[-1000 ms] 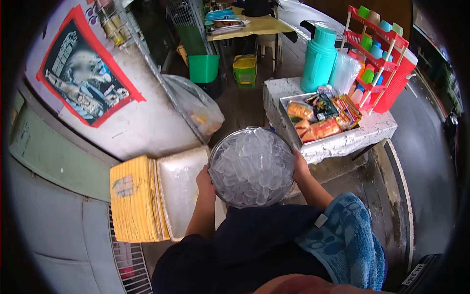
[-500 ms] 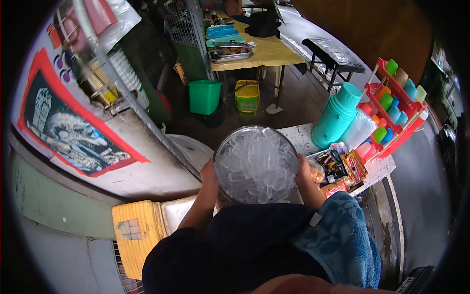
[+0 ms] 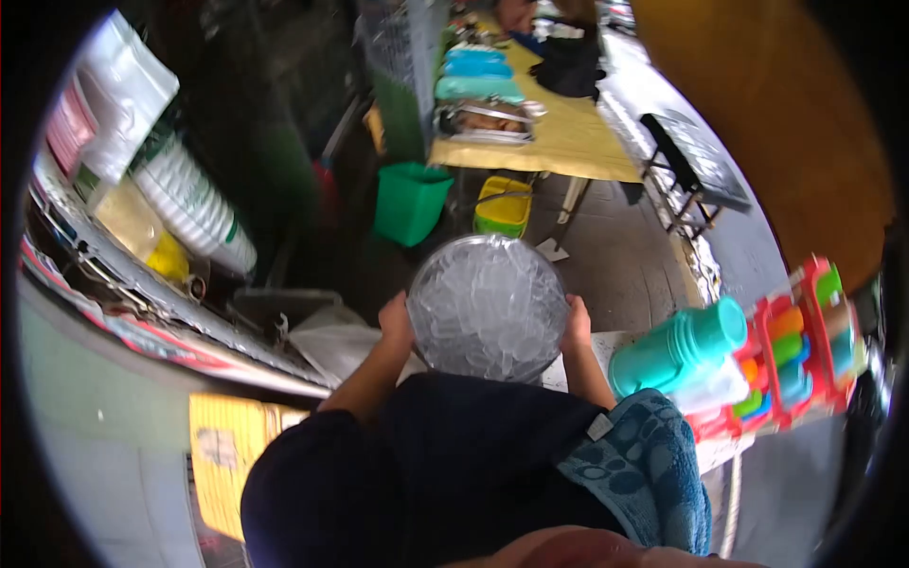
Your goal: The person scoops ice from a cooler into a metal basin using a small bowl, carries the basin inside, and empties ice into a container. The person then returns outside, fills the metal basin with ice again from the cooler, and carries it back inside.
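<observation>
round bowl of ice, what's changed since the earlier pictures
The person has carried the round, silver-rimmed bowl of clear ice forward: the table under a yellow cover looks nearer, and the tall turquoise plastic jug and green plastic bin sit lower in view. Nothing was taken hold of or let go. The left hand and right hand still hold the bowl's opposite sides, ice heaped in it.

The bare left forearm [image 3: 366, 375] reaches forward on a slant, angled inward, while the bare right forearm [image 3: 589, 376] runs forward more steeply and leans in only slightly. The left hand [image 3: 396, 320] and the right hand [image 3: 575, 325] are held out in front at nearly the same height, well apart and facing each other, each curled in a grip.
</observation>
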The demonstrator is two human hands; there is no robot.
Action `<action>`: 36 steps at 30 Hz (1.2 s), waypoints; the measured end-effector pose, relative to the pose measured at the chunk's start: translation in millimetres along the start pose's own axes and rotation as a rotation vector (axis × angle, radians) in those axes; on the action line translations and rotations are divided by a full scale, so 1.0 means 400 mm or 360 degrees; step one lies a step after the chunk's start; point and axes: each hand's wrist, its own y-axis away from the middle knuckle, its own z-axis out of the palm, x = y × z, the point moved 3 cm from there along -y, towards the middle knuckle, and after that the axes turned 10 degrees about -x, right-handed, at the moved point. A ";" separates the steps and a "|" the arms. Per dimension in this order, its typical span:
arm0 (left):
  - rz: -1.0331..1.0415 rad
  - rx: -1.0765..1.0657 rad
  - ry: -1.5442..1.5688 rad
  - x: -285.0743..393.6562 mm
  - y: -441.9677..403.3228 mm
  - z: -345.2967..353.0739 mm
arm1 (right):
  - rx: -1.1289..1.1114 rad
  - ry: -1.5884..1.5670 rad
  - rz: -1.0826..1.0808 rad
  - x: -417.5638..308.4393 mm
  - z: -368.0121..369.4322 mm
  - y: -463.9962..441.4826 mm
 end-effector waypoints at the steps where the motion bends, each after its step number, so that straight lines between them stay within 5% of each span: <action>1: -0.0203 0.0126 0.0290 0.072 0.028 0.017 | -0.0078 -0.0025 -0.0004 -0.009 0.026 -0.018; 2: -0.0382 0.0295 0.0593 0.169 0.069 0.042 | -0.0098 0.0047 0.0096 -0.009 0.051 -0.044; 4: -0.0155 0.0373 0.0274 0.088 -0.020 -0.029 | -0.0082 0.0130 0.0156 -0.009 0.130 -0.119; 8: -0.0336 0.0706 0.0614 0.261 -0.018 -0.040 | -0.0461 -0.0097 0.0380 0.011 0.311 -0.196; 10: -0.0324 0.0904 0.0916 0.308 -0.075 -0.064 | -0.0399 0.0136 0.0198 0.014 0.397 -0.291; 14: -0.0245 0.1030 0.1093 0.190 -0.158 -0.177 | -0.0527 0.0183 0.0425 0.038 0.586 -0.385; 16: -0.0246 0.1350 0.0734 0.219 -0.162 -0.220 | -0.0755 0.0105 0.0524 0.086 0.655 -0.458; 23: -0.0371 0.1750 0.1044 0.210 -0.168 -0.313 | -0.1144 0.0267 0.0890 0.273 0.908 -0.674; 26: -0.0616 0.1740 0.0267 0.224 -0.190 -0.331 | -0.1364 0.0243 0.1052 0.376 1.043 -0.805; 28: -0.0608 0.2114 0.1114 0.138 -0.171 -0.324 | -0.1564 0.0503 0.1039 0.421 1.101 -0.833; 36: -0.0473 0.2720 0.1474 0.252 -0.163 -0.273 | -0.1718 0.1040 0.1550 0.576 1.416 -0.775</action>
